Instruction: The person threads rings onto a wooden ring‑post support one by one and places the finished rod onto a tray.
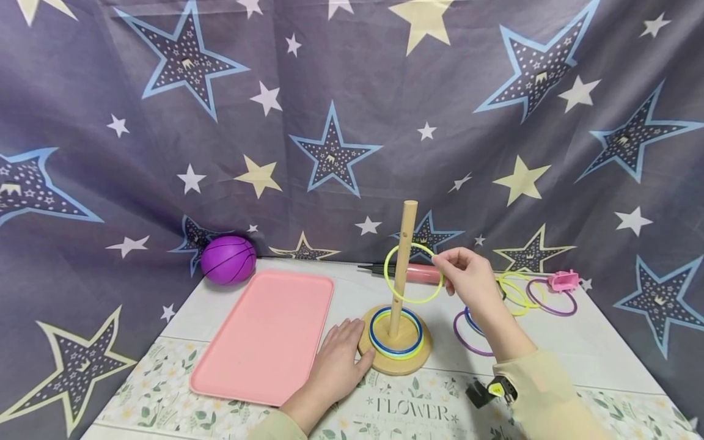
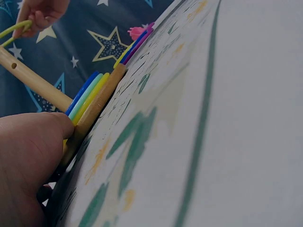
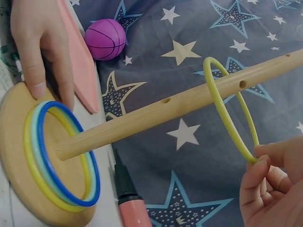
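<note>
A wooden post (image 1: 407,232) rises from a round wooden base (image 1: 401,366). Between finger and thumb, my right hand (image 1: 470,278) pinches a yellow ring (image 3: 220,101) by its edge. That ring is around the post, partway up, with its far side behind the wood. Stacked about the foot of the post lie a blue ring (image 3: 97,189), a light teal ring (image 2: 85,97) and another yellow ring (image 3: 29,156). My left hand (image 1: 340,363) rests at the left edge of the base, fingers extended and thumb against it.
Left of the base lies a pink tray (image 1: 269,330), with a purple ball (image 1: 228,260) behind it. A pink and black pump-like tube (image 1: 423,273) lies behind the post. To the right are several loose rings (image 1: 552,313) and a pink clip-like item (image 1: 563,281). A star-patterned cloth hangs behind.
</note>
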